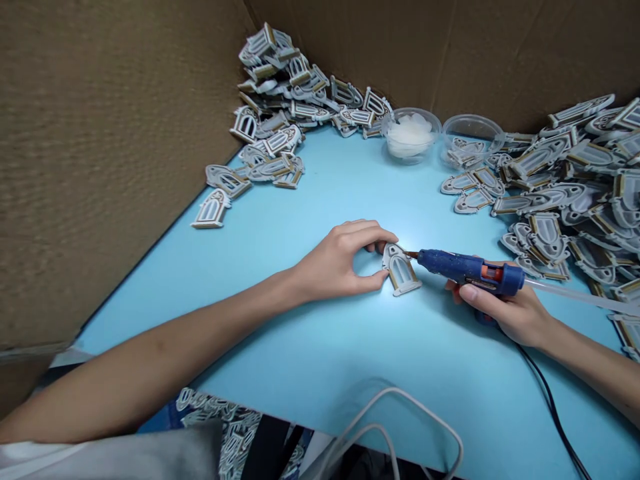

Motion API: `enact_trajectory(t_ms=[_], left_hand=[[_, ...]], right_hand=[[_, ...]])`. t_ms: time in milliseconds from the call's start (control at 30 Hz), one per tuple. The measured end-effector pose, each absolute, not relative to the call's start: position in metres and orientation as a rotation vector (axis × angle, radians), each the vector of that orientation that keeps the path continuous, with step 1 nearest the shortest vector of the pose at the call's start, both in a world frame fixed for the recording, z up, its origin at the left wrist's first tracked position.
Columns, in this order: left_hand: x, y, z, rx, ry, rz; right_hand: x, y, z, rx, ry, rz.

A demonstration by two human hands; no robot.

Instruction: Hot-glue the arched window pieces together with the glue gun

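Note:
My left hand (345, 260) pinches a small white and gold arched window ornament (401, 272) by its left edge, low over the blue tabletop. In my right hand (515, 310) is a blue hot glue gun (457, 267), fingers wrapped round its grip. The gun's brown nozzle points left, at the upper right edge of the ornament; whether it touches cannot be made out. A clear glue stick (575, 293) runs out of the gun's back end. Some of my left fingertips are hidden behind the ornament.
Piles of similar ornaments lie at the back left (280, 100) and along the right (545, 193). Two clear tubs, one with white pieces (411, 137), stand at the back. Cardboard walls (125, 133) border the table. A black cord (550, 400) and a white cable (425, 413) run near the front.

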State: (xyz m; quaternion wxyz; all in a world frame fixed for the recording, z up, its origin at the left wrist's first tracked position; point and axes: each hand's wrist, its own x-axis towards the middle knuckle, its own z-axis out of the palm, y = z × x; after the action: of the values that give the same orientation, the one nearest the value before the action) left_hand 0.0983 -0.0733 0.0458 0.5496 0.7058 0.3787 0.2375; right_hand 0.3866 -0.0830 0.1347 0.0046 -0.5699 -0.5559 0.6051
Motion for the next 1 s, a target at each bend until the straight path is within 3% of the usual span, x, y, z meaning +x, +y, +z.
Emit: enact_trajectory(t_ms=[1000], left_hand=[[0.0978,-0.0733,0.0445,1.672,0.899,0.554]], right_hand=[[0.3794,-0.0752,0.1396,-1.769,-1.818,1.914]])
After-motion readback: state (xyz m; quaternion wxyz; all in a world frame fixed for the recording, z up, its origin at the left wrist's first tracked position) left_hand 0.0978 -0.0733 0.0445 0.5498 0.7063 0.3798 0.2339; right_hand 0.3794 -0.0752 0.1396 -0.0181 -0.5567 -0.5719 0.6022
